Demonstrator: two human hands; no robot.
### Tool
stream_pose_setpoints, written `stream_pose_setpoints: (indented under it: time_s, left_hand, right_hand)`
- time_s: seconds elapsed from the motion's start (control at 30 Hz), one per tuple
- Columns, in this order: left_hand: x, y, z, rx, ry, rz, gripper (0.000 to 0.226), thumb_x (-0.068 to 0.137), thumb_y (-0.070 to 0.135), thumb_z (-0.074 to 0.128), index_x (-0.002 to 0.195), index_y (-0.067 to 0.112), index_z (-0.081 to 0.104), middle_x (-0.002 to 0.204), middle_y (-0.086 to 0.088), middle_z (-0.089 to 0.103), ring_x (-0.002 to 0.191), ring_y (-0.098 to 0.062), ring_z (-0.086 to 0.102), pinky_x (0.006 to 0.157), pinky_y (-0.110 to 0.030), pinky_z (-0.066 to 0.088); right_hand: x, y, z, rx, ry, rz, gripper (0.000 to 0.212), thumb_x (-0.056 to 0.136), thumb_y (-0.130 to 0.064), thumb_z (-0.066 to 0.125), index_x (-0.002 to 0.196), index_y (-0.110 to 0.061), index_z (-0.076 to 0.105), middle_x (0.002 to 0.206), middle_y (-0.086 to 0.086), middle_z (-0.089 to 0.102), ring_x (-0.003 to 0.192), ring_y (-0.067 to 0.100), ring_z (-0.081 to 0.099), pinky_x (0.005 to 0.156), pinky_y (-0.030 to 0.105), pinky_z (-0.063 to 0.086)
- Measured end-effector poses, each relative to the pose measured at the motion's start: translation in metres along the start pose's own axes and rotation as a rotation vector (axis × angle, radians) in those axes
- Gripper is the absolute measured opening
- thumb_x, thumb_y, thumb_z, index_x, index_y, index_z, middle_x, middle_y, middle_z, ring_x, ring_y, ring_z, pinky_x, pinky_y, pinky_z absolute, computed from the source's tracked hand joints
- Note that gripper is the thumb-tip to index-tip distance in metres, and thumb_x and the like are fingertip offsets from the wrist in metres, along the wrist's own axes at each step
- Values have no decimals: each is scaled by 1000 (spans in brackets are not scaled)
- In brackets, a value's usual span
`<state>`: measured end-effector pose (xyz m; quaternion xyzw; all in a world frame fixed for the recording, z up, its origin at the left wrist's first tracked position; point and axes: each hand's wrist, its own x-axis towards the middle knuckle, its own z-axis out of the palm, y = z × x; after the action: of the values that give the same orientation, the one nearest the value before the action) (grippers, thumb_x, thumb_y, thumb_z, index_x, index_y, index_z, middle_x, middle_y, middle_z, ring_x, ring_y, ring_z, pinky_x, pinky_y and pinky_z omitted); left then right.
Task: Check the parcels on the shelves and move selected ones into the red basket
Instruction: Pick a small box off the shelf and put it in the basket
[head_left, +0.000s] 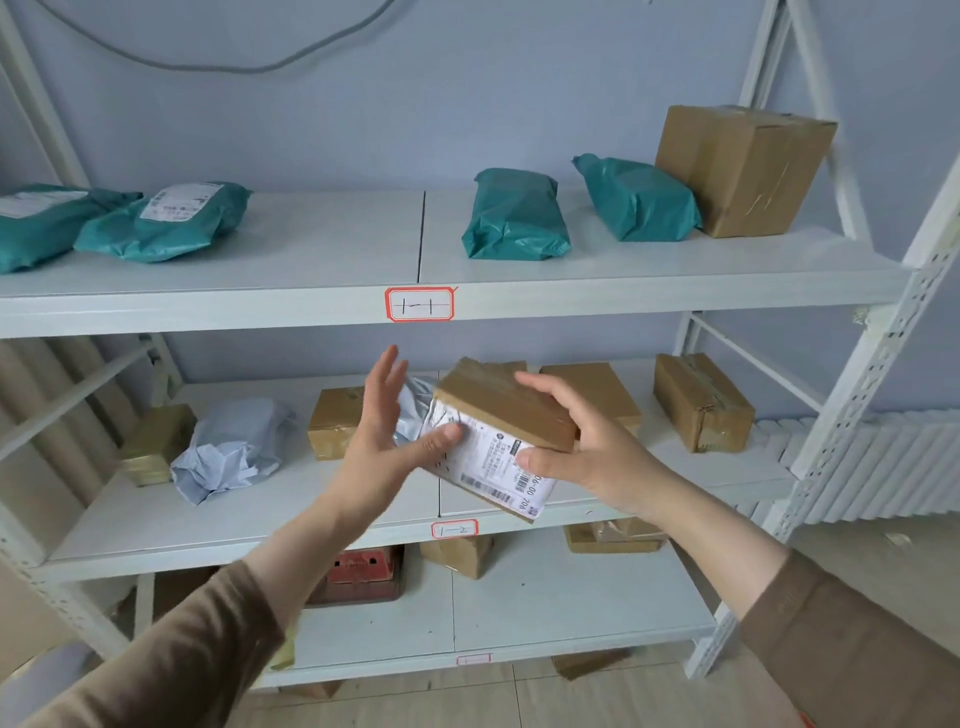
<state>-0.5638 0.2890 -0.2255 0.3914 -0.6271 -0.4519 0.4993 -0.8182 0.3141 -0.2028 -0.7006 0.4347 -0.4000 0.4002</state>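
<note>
A small brown cardboard parcel (506, 410) with a white shipping label facing me is held tilted in front of the middle shelf. My right hand (582, 441) grips its right end, fingers over the top and thumb on the label. My left hand (384, 436) is at its left side with fingers spread, only the thumb touching the label. The red basket (363, 571) stands on the bottom shelf, partly hidden behind my left forearm.
White metal shelving (311, 306) holds teal mailer bags (514, 215) and a large carton (743, 169) on top. The middle shelf carries a white bag (234, 447) and brown boxes (701, 402). More boxes (457, 553) sit on the bottom shelf.
</note>
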Motion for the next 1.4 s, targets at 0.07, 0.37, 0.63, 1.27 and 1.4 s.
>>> stream_pose_setpoints:
  time_s: [0.07, 0.37, 0.63, 1.27, 1.4]
  left_hand:
    - [10, 2, -8, -35, -155, -61, 119, 60, 57, 96, 157, 54, 27, 163, 7, 44, 151, -12, 41, 129, -45, 27]
    - [8, 1, 28, -513, -23, -285, 62, 85, 29, 75, 143, 14, 60, 131, -13, 73, 108, -23, 71, 107, -50, 54]
    - [4, -6, 63, -696, 5, -312, 79, 86, 28, 76, 155, 9, 43, 137, -6, 71, 127, -20, 67, 117, -47, 46]
    - [23, -21, 83, -424, -205, -241, 74, 93, 27, 67, 161, 28, 39, 148, 0, 64, 138, -15, 58, 126, -48, 32]
    - [32, -33, 119, -438, -271, -296, 71, 92, 29, 69, 159, 32, 43, 146, 3, 65, 137, -15, 58, 126, -49, 30]
  right_hand:
    - [3, -3, -9, -69, -96, 5, 85, 73, -42, 82, 148, -48, 43, 149, -15, 51, 134, 4, 53, 119, 44, 40]
    - [21, -13, -1, 365, 383, 94, 92, 84, -63, 69, 161, -40, 24, 166, -8, 33, 142, 6, 40, 118, 37, 32]
    - [29, 5, 34, 514, 231, 68, 54, 93, -26, 69, 144, -29, 51, 134, -1, 71, 123, 24, 68, 105, 47, 53]
    - [-5, 42, -13, 588, 468, 190, 54, 93, -24, 72, 141, -13, 51, 127, 7, 74, 119, 24, 71, 104, 48, 55]
    - [-28, 59, -31, 596, 587, 241, 51, 94, -22, 72, 138, -12, 49, 127, 11, 74, 116, 24, 72, 96, 43, 59]
